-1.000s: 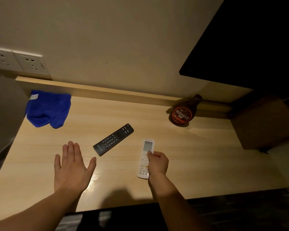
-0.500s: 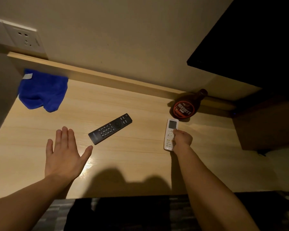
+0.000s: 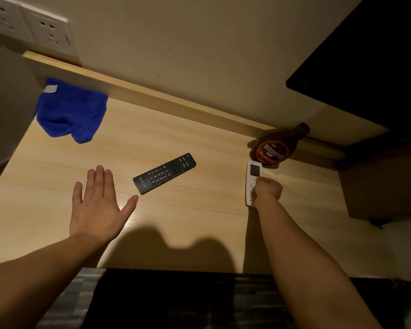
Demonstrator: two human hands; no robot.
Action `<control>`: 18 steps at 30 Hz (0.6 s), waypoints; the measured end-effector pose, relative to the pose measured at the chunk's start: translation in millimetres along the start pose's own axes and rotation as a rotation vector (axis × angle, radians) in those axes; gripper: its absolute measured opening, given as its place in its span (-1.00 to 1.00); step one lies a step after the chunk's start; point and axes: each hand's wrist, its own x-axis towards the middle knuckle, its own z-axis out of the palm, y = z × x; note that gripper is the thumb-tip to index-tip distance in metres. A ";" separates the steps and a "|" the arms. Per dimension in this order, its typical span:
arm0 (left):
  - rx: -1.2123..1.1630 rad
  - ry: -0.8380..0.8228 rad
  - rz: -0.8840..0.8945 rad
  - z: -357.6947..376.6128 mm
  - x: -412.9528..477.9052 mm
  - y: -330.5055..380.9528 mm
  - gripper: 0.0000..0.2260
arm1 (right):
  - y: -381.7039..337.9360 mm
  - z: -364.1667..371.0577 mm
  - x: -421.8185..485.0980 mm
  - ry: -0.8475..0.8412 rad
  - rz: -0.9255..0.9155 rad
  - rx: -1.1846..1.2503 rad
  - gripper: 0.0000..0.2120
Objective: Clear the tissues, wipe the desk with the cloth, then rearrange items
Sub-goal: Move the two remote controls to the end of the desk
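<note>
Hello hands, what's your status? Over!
Left hand open, empty. Right hand shut on white remote. Syrup bottle right ahead of it.

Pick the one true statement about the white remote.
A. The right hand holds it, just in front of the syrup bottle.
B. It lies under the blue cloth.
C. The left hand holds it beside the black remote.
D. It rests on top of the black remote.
A: the right hand is closed around the white remote, whose far end sits just in front of the syrup bottle.
</note>
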 end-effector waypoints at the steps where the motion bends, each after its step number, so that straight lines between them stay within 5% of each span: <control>1: 0.001 -0.001 -0.002 0.0 0.2 0.0 -0.11 | -0.5 -0.8 1.0 0.002 -0.012 -0.025 -0.88; 7: -0.005 0.000 -0.006 -0.1 0.7 -0.2 -0.12 | 0.9 -5.8 2.1 0.014 -0.073 -0.141 -0.81; 11: -0.021 0.000 -0.001 0.1 0.9 -0.7 -0.13 | -4.6 3.6 -31.0 0.115 -0.329 -0.232 -0.78; 15: -0.027 -0.003 -0.008 0.7 2.0 -0.6 -0.13 | -0.9 32.7 -100.0 -0.189 -0.340 -0.158 -0.75; 18: -0.024 -0.017 -0.010 -0.9 1.4 -0.8 -0.12 | 5.9 63.6 -145.3 -0.406 -0.258 -0.223 -0.54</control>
